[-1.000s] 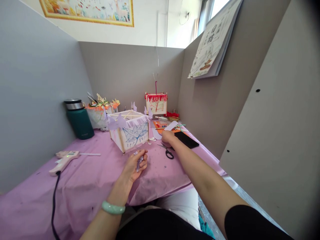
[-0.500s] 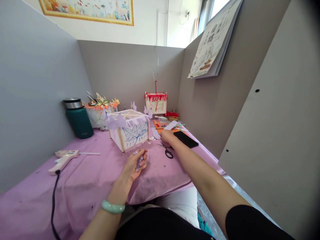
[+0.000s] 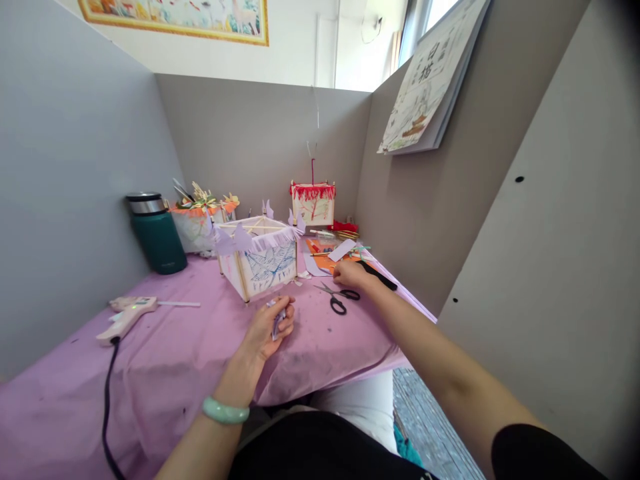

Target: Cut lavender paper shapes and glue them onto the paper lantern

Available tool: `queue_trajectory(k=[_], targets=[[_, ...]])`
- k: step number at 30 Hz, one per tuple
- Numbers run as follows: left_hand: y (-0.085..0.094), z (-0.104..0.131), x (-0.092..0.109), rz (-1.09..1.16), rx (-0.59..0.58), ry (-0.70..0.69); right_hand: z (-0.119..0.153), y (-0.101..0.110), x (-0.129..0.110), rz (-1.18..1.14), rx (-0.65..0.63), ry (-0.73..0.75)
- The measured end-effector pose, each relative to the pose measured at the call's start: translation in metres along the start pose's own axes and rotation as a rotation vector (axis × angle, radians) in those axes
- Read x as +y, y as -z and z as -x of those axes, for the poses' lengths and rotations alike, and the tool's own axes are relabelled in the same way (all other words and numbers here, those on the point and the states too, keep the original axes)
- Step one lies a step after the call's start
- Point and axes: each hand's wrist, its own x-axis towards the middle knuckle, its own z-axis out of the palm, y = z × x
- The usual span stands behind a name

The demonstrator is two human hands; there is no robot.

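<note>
My left hand (image 3: 273,328) is curled around small purple paper pieces (image 3: 278,321), just in front of the purple-fringed paper lantern (image 3: 270,263). Beyond the black-handled scissors (image 3: 339,297), my right hand (image 3: 349,273) rests at the near edge of the orange sheet (image 3: 360,265), beside a black flat object (image 3: 383,277). Its fingertips point down and are partly hidden, so what they hold, if anything, cannot be made out. A purple paper strip (image 3: 342,250) lies on the orange sheet.
A glue gun (image 3: 131,319) with a black cord lies at the left. Behind it stands a green bottle (image 3: 159,237), near a decorated white container (image 3: 193,230). A red-fringed lantern (image 3: 313,208) stands at the back. Grey partitions (image 3: 260,133) enclose the table.
My right hand has moved slightly right, uncovering more of the scissors and the orange sheet, and now covers part of the black flat object. My left hand keeps its grip.
</note>
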Motion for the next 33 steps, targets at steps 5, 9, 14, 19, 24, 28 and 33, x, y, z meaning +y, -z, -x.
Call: queue_trajectory(k=[5,9,14,19,24,28,33], targets=[[0.0,0.0,0.001,0.015,-0.003,0.005,0.0,-0.009,-0.026,0.063,0.036,-0.036],[-0.001,0.001,0.001,0.045,0.013,-0.001,0.0,-0.009,-0.026,0.025,0.052,-0.062],[-0.002,0.001,0.003,0.084,0.046,0.018,0.018,0.003,-0.007,-0.154,0.065,-0.041],[-0.021,0.007,-0.001,0.161,0.114,0.07,0.071,0.01,-0.056,-0.484,0.205,0.211],[-0.044,0.013,-0.022,0.146,0.315,0.036,0.133,-0.004,-0.141,-0.274,0.579,0.343],[-0.038,0.014,-0.024,0.054,0.439,-0.136,0.16,-0.006,-0.161,-0.393,0.502,0.353],[-0.016,0.027,0.01,0.07,0.452,-0.215,0.196,-0.005,-0.13,-0.807,0.312,0.407]])
